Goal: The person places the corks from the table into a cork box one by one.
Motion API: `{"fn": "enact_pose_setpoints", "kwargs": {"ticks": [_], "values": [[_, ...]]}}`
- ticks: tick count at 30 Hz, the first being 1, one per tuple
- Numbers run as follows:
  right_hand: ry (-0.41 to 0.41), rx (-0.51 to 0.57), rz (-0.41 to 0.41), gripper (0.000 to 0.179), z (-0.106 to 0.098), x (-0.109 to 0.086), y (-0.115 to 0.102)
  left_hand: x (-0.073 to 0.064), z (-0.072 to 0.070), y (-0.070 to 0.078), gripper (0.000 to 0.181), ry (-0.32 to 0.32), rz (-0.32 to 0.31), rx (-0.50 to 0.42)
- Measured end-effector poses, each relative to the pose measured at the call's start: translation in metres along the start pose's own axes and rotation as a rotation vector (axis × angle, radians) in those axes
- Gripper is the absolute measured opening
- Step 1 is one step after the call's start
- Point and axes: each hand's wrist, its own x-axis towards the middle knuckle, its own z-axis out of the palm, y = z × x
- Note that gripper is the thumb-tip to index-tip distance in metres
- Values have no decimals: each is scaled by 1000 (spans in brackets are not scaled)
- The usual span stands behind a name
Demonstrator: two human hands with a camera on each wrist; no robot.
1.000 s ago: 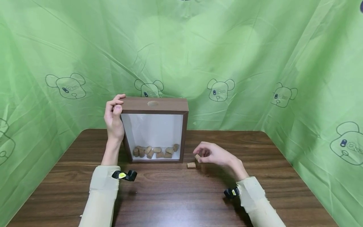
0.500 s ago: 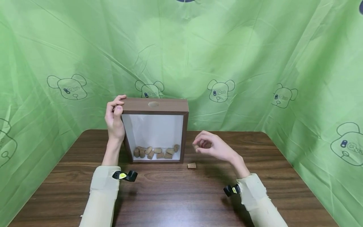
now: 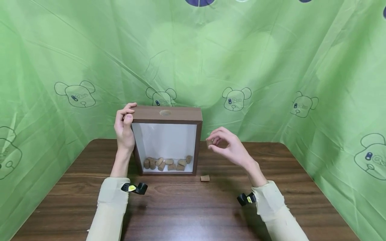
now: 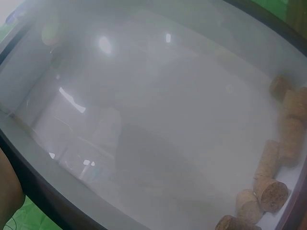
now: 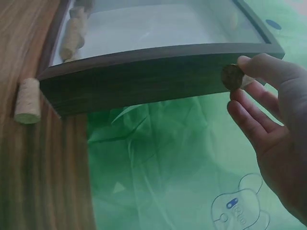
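A brown shadow box frame [image 3: 184,113] stands upright on the table, with a clear front and a round hole [image 3: 165,112] in its top. Several corks [image 3: 161,166] lie along its bottom inside; the left wrist view shows these corks [image 4: 271,194] close up. My left hand [image 3: 124,132] grips the frame's upper left corner, thumb at the front and fingers over the top. To the right of the frame, my right hand [image 3: 230,147] pinches a cork [image 5: 232,76] between thumb and fingertips, raised above the table. One loose cork [image 3: 205,178] lies on the table near the frame's lower right corner.
A dark wood-grain table [image 3: 181,207] carries the frame. Green cloth [image 3: 256,67] printed with bear heads hangs behind and on both sides, close to the table's back edge.
My right hand has lifted its cork up from beside the loose one, to near the upper half of the frame's right side. The left hand keeps its grip on the frame.
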Motion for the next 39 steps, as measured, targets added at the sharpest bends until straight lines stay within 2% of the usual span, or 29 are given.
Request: {"fn": "enact_pose_setpoints", "kwargs": {"ticks": [7, 13, 17, 20, 23, 27, 39], "values": [[111, 5, -118, 24, -8, 22, -44, 0, -1, 0, 19, 7, 6, 2], [174, -7, -228, 26, -9, 38, -38, 0, 0, 2, 18, 9, 4, -5], [185, -8, -263, 26, -11, 48, -32, -1, 6, 13, 20, 5, 2, 0], [194, -10, -300, 26, -12, 56, -37, 0, 4, 10, 20, 5, 1, 0], [212, -9, -363, 26, -14, 65, -46, 1, 0, 0, 17, 6, 6, -3], [236, -1, -428, 26, -15, 78, -59, 1, 2, 2, 18, 1, 10, -5], [184, 23, -460, 23, -10, 110, -80, -1, 1, -2, 18, 12, -4, -10]]}}
